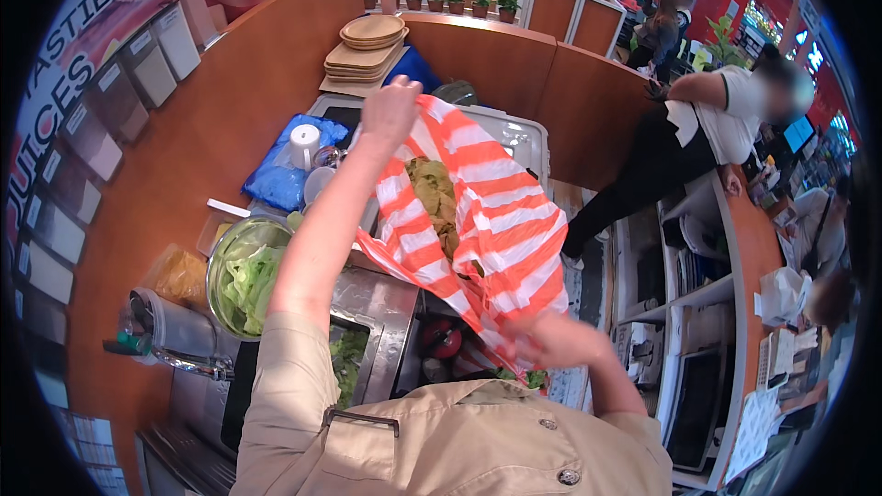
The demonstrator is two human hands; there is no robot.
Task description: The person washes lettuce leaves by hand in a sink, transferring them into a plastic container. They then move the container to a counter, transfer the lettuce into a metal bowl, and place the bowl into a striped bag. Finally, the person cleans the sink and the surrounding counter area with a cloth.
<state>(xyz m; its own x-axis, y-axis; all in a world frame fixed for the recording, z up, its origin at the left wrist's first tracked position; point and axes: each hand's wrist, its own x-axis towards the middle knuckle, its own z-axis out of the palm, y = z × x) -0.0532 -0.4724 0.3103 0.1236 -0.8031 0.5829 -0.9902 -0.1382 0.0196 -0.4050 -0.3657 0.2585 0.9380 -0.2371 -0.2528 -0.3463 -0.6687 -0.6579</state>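
A thin plastic bag with orange and white stripes [510, 200] is stretched between my two hands. My left hand [391, 110] is raised at the far side and pinches the bag's upper edge. Close to my body, my right hand [561, 341] grips the lower edge; it is blurred and its fingertips are partly hidden. Through the bag's mouth show wilted, yellow-brown lettuce leaves [434, 200]. Left of my forearm stands a glass bowl [215, 275] holding fresh green lettuce [251, 282]. Below the bag, more greens lie in the basin of a steel sink [386, 313].
Wooden trays [362, 58] are stacked at the back beside a lidded plastic bin [527, 134]. A white mug [304, 145] sits on a blue bag [275, 182]. A faucet [200, 364] and plastic pitcher [182, 324] are at left. A co-worker [716, 110] leans at the right-hand counter.
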